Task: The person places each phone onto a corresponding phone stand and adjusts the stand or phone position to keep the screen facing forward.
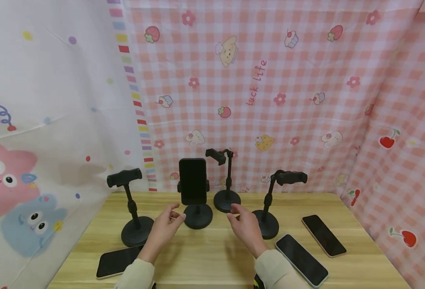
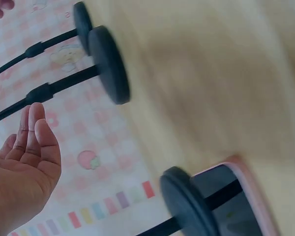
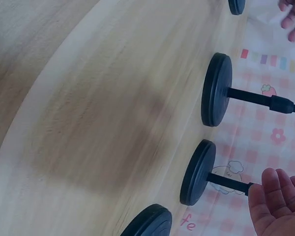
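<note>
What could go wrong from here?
The left hand is near the stand holding the upright phone; a bump might tip both. The right hand, between the back stand and right stand, could knock either. The right sleeve might nudge the pale-edged phone beside it.

Desk (image 1: 209,257), light wood grain, four black round-based stands upright on it: left stand (image 1: 132,206), middle stand (image 1: 198,217), back stand (image 1: 228,182) just behind and right of that, right stand (image 1: 268,199). Three phones flat, dark screens up: left phone (image 1: 117,261) by the left stand's base, touching or not unclear; pale-edged phone (image 1: 302,260) at front right; far-right phone (image 1: 323,235) near it, slightly farther back, both slanted.
</note>
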`<state>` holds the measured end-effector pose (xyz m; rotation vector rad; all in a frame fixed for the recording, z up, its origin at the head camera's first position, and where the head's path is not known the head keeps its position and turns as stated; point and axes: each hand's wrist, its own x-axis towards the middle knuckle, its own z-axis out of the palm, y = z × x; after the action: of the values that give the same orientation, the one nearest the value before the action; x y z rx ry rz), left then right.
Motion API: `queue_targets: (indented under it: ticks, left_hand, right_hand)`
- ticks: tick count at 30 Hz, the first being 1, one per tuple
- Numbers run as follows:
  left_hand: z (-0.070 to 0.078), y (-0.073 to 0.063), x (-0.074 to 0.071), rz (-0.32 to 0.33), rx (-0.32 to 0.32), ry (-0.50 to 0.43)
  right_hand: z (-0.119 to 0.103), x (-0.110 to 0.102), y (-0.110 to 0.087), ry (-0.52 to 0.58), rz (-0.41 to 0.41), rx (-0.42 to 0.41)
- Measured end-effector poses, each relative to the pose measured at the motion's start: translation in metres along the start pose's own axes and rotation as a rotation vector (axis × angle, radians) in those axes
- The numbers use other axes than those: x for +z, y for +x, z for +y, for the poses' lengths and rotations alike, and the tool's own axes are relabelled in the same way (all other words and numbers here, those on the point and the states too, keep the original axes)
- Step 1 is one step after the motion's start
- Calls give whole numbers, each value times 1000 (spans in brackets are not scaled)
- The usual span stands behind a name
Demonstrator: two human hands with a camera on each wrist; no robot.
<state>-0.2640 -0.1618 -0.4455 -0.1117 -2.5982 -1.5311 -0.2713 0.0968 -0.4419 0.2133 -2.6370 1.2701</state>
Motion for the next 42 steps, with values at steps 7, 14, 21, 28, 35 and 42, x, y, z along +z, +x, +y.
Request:
queue_targets:
  ticks: [7,14,21,28,35,42]
  left_hand:
    - [-15,-17,10,-71,25,25]
    - [-14,-33,16,-134,24,169]
    - [-8,-46,16,-150,40,412]
    - [-4,-63,14,-193,64,575]
    - [0,-74,11,-240,21,621]
    - [-4,-81,14,-349,-80,680]
  right_hand:
    - [5,-3,7,-24,3,7]
    - [8,-7,19,-59,-27,11]
    - [6,-12,33,-111,-27,31]
    - [12,-12,49,-157,-10,26]
    - [15,-11,60,-163,-8,28]
    - [15,-5,75,-171,3,43]
